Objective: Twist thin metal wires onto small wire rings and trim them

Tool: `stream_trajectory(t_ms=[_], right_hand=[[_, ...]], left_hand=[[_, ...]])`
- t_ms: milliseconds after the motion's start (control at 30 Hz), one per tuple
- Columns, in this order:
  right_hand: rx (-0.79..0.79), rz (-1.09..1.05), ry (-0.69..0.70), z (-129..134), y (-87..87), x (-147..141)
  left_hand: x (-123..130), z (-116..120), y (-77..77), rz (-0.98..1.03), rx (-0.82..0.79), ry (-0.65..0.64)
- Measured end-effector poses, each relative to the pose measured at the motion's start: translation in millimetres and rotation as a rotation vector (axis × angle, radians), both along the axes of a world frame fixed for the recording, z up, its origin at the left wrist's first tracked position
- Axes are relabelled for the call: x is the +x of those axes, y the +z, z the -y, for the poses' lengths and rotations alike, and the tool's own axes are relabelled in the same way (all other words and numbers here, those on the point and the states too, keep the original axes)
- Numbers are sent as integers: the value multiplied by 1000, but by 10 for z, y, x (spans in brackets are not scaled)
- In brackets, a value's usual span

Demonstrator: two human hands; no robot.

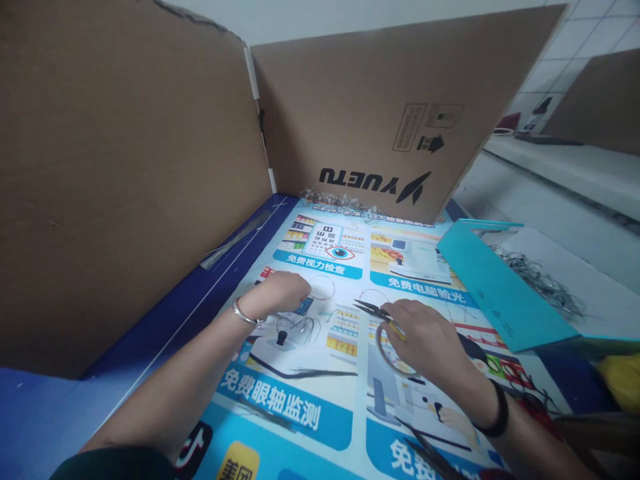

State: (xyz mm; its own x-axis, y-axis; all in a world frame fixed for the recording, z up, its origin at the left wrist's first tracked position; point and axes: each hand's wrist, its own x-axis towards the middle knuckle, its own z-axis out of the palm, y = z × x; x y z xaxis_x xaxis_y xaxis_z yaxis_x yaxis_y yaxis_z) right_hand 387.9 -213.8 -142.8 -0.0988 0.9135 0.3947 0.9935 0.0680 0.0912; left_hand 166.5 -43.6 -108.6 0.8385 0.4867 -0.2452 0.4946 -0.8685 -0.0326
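Note:
My left hand [290,291] is closed in a pinch over the printed mat [345,353]; what its fingers hold is hidden. A thin wire loop [323,287] curves out right beside those fingertips, and I cannot tell whether they grip it. In my right hand [425,333] is a pair of pliers [373,309] with dark pointed jaws and yellow on the handle, pointing left. Below that hand lies a pale ring [383,350], partly covered. Curved wire pieces [300,327] rest below my left hand, near a bundle of dark straight wires [320,373].
Cardboard panels [350,113] stand behind and at left. Silvery twisted pieces [340,200] line the back panel's base. Straight wires [235,240] lie at left. At right, a turquoise box [500,293] contains tangled wire pieces [540,280]. Dark blades [425,447] lie at the front.

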Motion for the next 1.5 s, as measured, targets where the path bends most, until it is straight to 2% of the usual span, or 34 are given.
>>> stream_trajectory(t_ms=[333,533,733,1033,1133,1300,1500], right_hand=[[-17,-1,5,7,0,-1],[-29,0,18,5,-4,3],[-49,3,17,4,-15,1],[-47,-2,34,3,-17,-1],[-42,1,39,11,-21,-3],[-50,3,41,14,-13,-6],[-55,2,37,12,-8,-16]], left_hand=[[34,7,-56,-109,37,-12],[21,9,11,-116,25,-39],[-13,16,85,-44,23,-44],[-4,112,143,96,-66,-100],[9,143,147,86,-50,-144],[6,166,131,95,-10,-140],[-33,204,204,127,19,-195]])
